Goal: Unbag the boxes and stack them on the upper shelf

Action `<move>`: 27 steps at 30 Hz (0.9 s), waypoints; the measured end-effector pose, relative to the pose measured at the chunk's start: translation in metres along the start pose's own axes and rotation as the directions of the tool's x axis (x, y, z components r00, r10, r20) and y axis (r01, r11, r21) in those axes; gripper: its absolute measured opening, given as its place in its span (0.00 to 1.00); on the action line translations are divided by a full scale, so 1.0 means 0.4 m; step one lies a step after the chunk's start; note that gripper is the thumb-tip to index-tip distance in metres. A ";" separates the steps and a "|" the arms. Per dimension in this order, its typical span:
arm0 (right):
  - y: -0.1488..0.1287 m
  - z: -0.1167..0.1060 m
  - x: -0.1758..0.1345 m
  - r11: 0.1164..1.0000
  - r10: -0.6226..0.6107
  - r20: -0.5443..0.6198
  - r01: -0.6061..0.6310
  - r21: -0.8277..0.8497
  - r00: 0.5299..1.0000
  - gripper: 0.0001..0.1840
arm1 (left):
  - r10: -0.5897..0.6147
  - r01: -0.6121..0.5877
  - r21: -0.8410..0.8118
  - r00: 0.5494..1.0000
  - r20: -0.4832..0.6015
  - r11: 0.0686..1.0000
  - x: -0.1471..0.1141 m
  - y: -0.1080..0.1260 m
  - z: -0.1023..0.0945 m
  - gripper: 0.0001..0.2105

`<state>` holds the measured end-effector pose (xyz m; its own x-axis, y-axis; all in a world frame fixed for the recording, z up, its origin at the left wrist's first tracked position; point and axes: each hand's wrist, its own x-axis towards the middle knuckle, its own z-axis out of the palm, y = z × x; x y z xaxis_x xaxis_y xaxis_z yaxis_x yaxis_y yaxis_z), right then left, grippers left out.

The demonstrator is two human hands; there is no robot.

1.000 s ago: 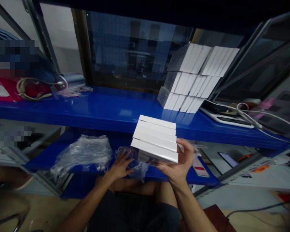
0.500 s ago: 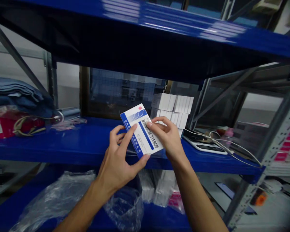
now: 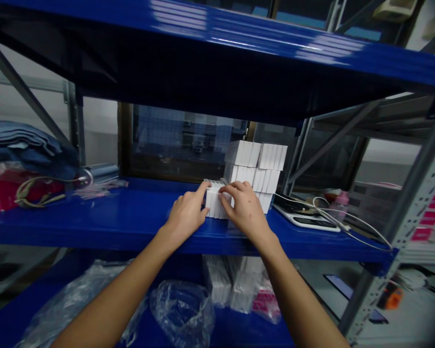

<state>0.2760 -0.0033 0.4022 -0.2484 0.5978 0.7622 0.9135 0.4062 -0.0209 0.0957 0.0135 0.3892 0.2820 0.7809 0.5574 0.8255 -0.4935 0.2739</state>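
Note:
My left hand (image 3: pixel 186 215) is at the left end of a short row of slim white medicine boxes (image 3: pixel 213 205) on the blue shelf, its index finger and thumb pressed to that side. From the right, my right hand (image 3: pixel 247 210) closes on the same row with bent fingers and covers part of it. The boxes stand upright side by side, narrow ends facing me. Directly behind and to the right rises a taller stack of white boxes (image 3: pixel 253 154), several layers high.
The blue shelf (image 3: pixel 130 212) carries folded blue cloth (image 3: pixel 25 140) and a red box (image 3: pixel 25 186) at left. A white scale-like device (image 3: pixel 304 220), cables and a pink-capped bottle (image 3: pixel 340 203) stand right. Plastic bags (image 3: pixel 183 309) and wrapped boxes (image 3: pixel 217 280) lie below.
The single blue-and-white medicine box held up between both hands is no longer distinguishable. Both hands have moved forward and down to the row of white boxes on the shelf.

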 end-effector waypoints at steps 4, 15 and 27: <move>0.015 0.022 -0.010 1.000 -0.013 0.064 0.012 0.021 0.998 0.18 | 0.058 -0.059 0.077 0.998 0.005 0.995 0.037 0.027 0.013 0.27; 0.027 0.067 -0.014 0.991 -0.070 0.075 0.061 0.117 0.995 0.33 | 0.099 -0.112 0.077 0.983 0.153 0.991 0.118 0.027 0.059 0.32; -0.062 0.162 -0.414 0.828 -0.078 0.281 -0.095 0.552 0.957 0.10 | 0.287 -0.238 -0.355 0.953 0.094 0.904 -0.365 -0.148 0.158 0.15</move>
<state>0.2735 -0.0677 0.2345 -0.3990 0.7347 0.5487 0.6026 0.6611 -0.4469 0.0365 -0.0470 0.2419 0.5518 0.6383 0.5367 0.5060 -0.7678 0.3929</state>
